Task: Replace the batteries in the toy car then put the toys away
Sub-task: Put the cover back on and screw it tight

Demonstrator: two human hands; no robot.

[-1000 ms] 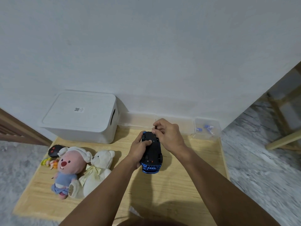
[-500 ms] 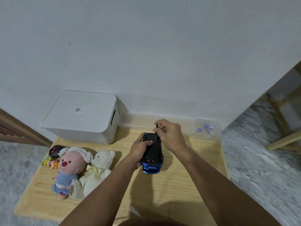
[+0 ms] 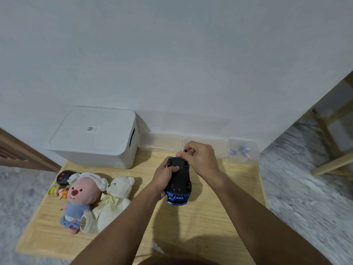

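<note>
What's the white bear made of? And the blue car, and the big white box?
The white teddy bear looks like soft plush fabric: fuzzy surface, saggy shape, a ribbon bow. The toy car seems hard plastic: its blue end shines glossy, its black underside is duller. The white storage box looks like smooth matte plastic, with rounded moulded corners and a handle slot.

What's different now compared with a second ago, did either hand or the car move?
Hardly anything. The right hand edged slightly away from the person, fingers pinched at the far end of the upturned toy car. The left hand grips the car as before; plush toys and white box unmoved.
</note>
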